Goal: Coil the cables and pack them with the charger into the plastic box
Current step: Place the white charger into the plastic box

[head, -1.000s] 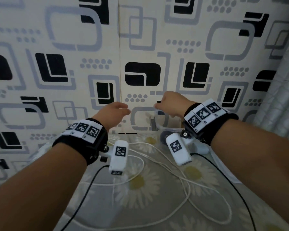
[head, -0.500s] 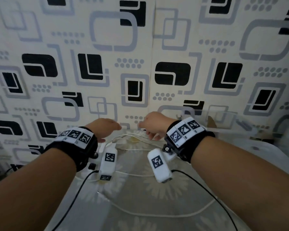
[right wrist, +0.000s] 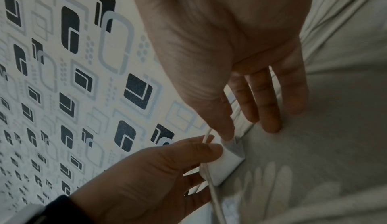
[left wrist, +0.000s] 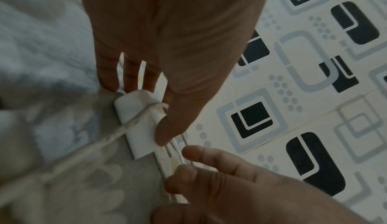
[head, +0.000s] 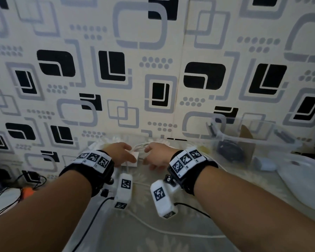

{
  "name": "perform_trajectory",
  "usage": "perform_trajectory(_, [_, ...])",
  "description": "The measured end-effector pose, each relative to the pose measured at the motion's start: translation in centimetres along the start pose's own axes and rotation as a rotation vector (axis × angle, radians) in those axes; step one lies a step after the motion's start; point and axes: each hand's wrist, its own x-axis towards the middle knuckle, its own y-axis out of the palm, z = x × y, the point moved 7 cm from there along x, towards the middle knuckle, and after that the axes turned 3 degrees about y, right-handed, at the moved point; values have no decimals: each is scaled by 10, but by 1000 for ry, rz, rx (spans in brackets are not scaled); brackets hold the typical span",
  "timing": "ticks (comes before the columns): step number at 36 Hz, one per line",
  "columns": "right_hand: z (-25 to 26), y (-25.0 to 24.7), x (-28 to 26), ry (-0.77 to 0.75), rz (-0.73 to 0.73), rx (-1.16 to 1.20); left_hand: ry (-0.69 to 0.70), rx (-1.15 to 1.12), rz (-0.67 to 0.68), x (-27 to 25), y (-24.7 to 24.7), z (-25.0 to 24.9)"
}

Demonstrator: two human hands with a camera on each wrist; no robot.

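A white charger lies on the flowered sheet close to the wall. My left hand grips it, thumb on top and fingers behind it. A white cable runs over the charger and trails across the sheet towards me. My right hand reaches in from the right with straight fingers; its thumb and forefinger lie on either side of the cable at the charger's end. The clear plastic box stands at the back right with a black coiled cable inside.
The patterned wall rises directly behind the hands. A pale blue case and a white rounded object lie right of the box. Black wires and an orange item sit low on the left, off the sheet.
Both hands came down from beside the box to the charger by the wall. The left hand took hold of the charger. The view swung left, leaving the box at the right.
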Motion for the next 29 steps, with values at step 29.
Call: perform_trajectory(29, [-36,-26,-5,25,14,467,210,-95,77,-12,22,-48])
